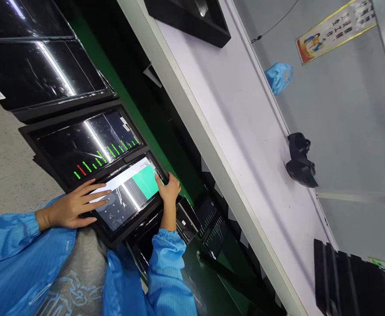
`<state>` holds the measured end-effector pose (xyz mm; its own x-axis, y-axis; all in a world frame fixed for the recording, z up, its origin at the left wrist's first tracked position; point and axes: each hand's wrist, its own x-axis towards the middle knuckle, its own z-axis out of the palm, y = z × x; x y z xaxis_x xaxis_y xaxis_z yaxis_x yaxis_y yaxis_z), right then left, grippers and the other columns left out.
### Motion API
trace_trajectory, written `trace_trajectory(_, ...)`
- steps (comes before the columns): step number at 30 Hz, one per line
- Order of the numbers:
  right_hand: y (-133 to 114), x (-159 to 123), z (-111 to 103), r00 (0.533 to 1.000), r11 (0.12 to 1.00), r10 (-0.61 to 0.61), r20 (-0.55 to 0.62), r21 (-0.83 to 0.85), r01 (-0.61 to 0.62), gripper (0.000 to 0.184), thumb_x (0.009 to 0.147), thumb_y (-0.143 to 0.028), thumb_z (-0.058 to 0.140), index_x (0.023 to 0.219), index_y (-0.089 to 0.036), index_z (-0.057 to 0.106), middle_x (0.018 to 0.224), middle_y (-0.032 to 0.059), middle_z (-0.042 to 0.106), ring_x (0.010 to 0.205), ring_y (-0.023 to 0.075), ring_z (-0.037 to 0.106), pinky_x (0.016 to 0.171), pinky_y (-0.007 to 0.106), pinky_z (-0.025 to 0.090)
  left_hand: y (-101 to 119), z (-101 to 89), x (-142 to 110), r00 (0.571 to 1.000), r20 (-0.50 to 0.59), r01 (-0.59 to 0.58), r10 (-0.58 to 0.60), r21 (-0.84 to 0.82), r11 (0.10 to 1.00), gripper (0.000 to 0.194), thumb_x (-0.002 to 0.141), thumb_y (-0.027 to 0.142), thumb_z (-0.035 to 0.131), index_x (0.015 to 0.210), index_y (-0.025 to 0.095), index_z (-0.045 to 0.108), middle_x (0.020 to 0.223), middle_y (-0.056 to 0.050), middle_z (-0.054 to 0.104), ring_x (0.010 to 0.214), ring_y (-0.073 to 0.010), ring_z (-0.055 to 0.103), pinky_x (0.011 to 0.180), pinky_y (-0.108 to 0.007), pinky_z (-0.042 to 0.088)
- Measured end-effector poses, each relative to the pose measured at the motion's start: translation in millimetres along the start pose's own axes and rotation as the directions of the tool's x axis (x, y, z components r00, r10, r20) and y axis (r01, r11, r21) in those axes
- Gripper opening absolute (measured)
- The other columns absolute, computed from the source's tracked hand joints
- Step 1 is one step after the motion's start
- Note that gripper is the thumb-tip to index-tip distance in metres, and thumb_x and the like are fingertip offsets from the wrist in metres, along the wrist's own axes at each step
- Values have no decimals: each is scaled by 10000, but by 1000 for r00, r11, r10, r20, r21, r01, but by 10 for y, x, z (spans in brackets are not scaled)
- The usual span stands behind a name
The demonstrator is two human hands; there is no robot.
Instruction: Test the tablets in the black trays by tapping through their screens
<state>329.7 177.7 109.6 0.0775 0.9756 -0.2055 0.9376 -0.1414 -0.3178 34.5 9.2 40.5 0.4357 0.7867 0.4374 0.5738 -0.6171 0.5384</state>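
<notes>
My left hand [72,204] lies with its fingers spread across the screen of a tablet-sized display [129,191], which sits in a black frame and shows a green patch and a grey area. My right hand [168,188] curls around the display's far edge, with its fingertips over the green patch. Both blue sleeves have elasticated cuffs. Directly behind the display is a second dark screen [90,147] with rows of green and red marks.
Large glossy black panels [37,66] lean at the upper left, above a speckled grey floor [8,149]. A long white bench [238,145] runs diagonally, holding a black tray [188,17]. Beyond it lie a blue plastic bag [278,77] and a black object [299,160]; black stacked items [350,281] stand lower right.
</notes>
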Motion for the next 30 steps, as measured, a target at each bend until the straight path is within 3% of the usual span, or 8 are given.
trace_trajectory(3,24,20,-8,1000,1000,12,23,4,-13,742,796,-629,626,1366,-160,544,1389,176,550,1343,369,416,1110,567,271,40,-2,17,999,-26,37,-37,-16,999,590,844,322,584,1423,319,470,1437,-52,539,1396,-290,397,1199,-531,230)
trace_trajectory(9,187,-14,-60,988,988,-113,107,116,101,652,806,-457,672,1391,-210,521,1384,91,569,1320,255,463,1095,383,369,48,16,-31,997,-53,47,-50,-58,997,518,844,284,588,1359,253,539,1422,-96,544,1374,-297,417,1175,-558,268)
trace_trajectory(16,-2,8,53,998,998,55,13,40,-56,732,726,-663,695,1302,-224,591,1372,115,578,1318,347,443,1082,541,333,18,14,-54,997,-55,53,-58,-96,994,479,828,379,605,1294,264,602,1397,-59,572,1332,-294,476,1184,-527,293)
trace_trajectory(19,120,-15,61,998,965,17,-64,262,1,656,765,-608,670,1286,-219,594,1364,105,586,1301,290,483,1087,460,371,43,10,-31,997,-49,61,-65,-95,994,497,836,351,607,1324,268,573,1376,-75,585,1320,-302,488,1186,-540,285)
trace_trajectory(22,345,-149,118,966,839,195,-172,539,-74,730,829,-586,564,1413,-162,454,1400,154,548,1278,254,535,1062,407,424,38,-44,-63,987,-102,118,-126,-82,990,570,859,230,564,1416,293,461,1370,-102,577,1304,-291,507,1170,-559,312)
trace_trajectory(25,493,-419,297,907,683,407,-105,695,-226,892,829,-617,518,1532,-154,223,1452,178,494,1303,257,535,1043,408,457,-92,-248,-161,927,-240,293,-289,-22,956,591,871,223,528,1445,274,396,1408,-121,524,1290,-294,518,1149,-575,348)
trace_trajectory(27,490,-651,464,896,571,443,-28,779,-258,900,832,-618,516,1548,-186,183,1445,153,513,1303,249,541,1050,406,460,-259,-477,-229,845,-306,468,-439,26,883,537,902,296,476,1427,215,395,1457,-116,463,1326,-320,472,1136,-585,350)
trace_trajectory(30,359,-979,682,898,442,440,18,866,-233,826,830,-594,557,1518,-226,287,1411,106,559,1312,241,533,1099,413,418,-569,-858,-279,691,-385,684,-612,76,725,572,929,432,398,1397,104,392,1460,-155,430,1359,-357,407,1112,-580,352)
